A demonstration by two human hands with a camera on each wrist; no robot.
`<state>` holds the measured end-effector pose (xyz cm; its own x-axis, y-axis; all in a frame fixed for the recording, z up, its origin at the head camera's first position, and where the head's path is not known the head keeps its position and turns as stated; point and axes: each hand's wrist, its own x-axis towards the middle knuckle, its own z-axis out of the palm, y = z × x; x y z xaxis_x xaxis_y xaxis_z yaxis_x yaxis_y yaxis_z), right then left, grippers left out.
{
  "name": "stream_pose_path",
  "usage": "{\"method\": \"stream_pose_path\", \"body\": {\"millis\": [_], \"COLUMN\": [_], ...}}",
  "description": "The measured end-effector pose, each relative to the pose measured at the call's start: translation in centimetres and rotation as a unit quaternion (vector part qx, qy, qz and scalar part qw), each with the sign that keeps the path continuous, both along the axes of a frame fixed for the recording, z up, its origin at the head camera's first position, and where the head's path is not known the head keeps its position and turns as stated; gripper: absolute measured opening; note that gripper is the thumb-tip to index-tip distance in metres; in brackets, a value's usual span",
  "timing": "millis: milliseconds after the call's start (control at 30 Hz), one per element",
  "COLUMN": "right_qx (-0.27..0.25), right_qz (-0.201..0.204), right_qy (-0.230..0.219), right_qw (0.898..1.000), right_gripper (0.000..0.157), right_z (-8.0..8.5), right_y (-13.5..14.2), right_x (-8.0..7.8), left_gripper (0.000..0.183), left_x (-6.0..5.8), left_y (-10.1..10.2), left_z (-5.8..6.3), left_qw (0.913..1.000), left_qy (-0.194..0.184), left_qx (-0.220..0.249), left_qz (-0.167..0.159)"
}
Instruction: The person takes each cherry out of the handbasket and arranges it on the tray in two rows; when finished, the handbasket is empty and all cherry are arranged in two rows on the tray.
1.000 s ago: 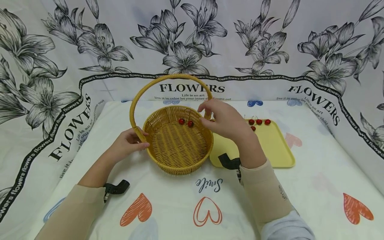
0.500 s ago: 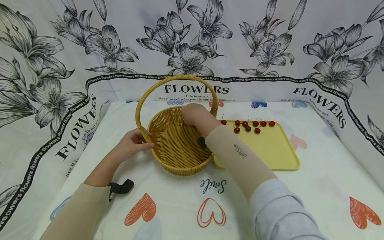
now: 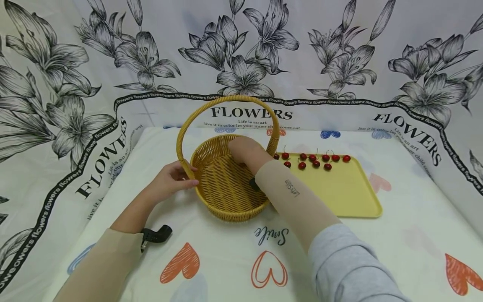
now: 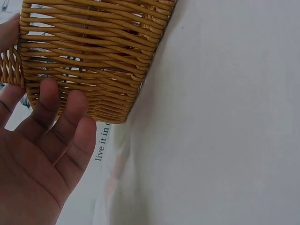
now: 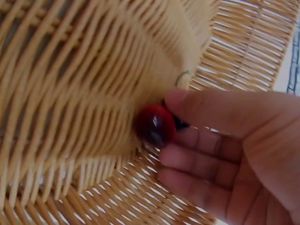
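Note:
A round yellow-brown wicker basket (image 3: 226, 184) with a tall arched handle (image 3: 180, 130) stands on the cloth. My left hand (image 3: 170, 180) grips the foot of the handle at the basket's left side, thumb in front. In the left wrist view several fingertips (image 4: 77, 101) lie against the woven outer wall. My right hand (image 3: 247, 153) reaches down inside the basket near its back wall. The right wrist view shows it pinching a dark red cherry (image 5: 155, 125) at the weave. Behind that cherry a dark shape and a green stem (image 5: 182, 77) show, partly hidden by the thumb.
To the right of the basket lies a yellow tray (image 3: 351, 197), partly behind my right forearm. Several cherries (image 3: 316, 164) with stems sit along its far side. The white tablecloth (image 3: 211, 260) has printed hearts, and a flower-printed curtain (image 3: 151, 113) rises behind.
My right hand has moved from the basket's right rim down into the basket, over the two cherries seen there. My left hand keeps its grip. The head view has shifted slightly.

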<state>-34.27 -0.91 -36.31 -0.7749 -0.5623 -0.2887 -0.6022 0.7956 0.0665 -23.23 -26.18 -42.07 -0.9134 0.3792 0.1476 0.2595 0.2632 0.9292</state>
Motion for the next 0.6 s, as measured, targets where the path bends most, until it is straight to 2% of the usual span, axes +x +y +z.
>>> {"method": "stream_pose_path", "body": {"millis": [100,233,300,367,467,600], "right_qx": [-0.031,-0.099,-0.135,-0.17,-0.214,-0.291], "right_qz": [-0.015,-0.027,-0.011,0.008,0.024,0.004], "right_qy": [-0.044,-0.098,-0.104,-0.097,-0.083,-0.106], "right_qw": [0.998,0.99,0.985,0.981,0.973,0.951], "right_gripper": [0.02,0.014,0.01,0.019,0.023,0.024], "right_z": [0.5,2.0,3.2,4.3,5.5,6.3], "right_y": [0.2,0.6,1.2,1.9,3.6,6.3], "right_x": [-0.1,0.2,0.7,1.5,3.0,5.2], "left_gripper": [0.034,0.034,0.034,0.033,0.033,0.034], "left_x": [0.0,0.0,0.1,0.1,0.0,0.0], "left_y": [0.1,0.2,0.1,0.1,0.2,0.1], "left_z": [0.1,0.2,0.2,0.1,0.1,0.0], "left_qw": [1.0,1.0,1.0,1.0,1.0,1.0], "left_qy": [-0.004,-0.005,-0.002,0.001,0.001,0.002], "left_qx": [-0.004,-0.005,-0.005,-0.005,-0.004,-0.006], "left_qz": [0.005,0.006,0.005,0.005,0.001,0.002]}}
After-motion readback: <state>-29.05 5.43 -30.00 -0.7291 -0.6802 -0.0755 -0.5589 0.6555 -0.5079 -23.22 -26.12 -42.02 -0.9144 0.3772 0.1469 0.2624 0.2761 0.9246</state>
